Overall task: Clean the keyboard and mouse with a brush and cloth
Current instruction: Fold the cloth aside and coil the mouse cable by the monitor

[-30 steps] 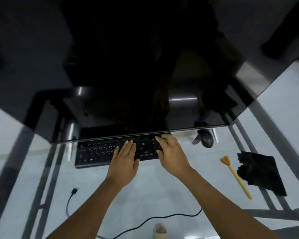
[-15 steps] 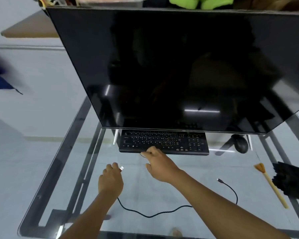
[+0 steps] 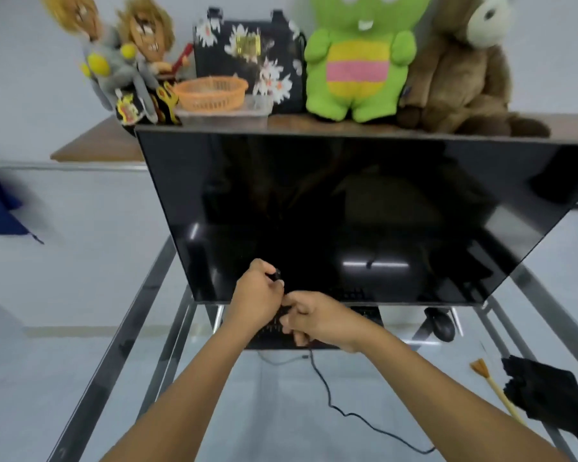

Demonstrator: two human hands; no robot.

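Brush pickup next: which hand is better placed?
Probably the right hand: the brush lies to the right beside the cloth, on that arm's side. Both hands hold the cable; the left hand would cross over.

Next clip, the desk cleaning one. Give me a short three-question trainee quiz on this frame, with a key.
1. True or false: the brush lies on the glass table, held by neither hand.
2. What lies immediately right of the brush? A) a black cloth B) an orange basket C) a green plush toy
3. Fill in: the left hand and right hand have their grip on a black ____, in front of the monitor and above the keyboard.

Key
1. True.
2. A, the black cloth.
3. Cable; the mouse sits untouched at the right.
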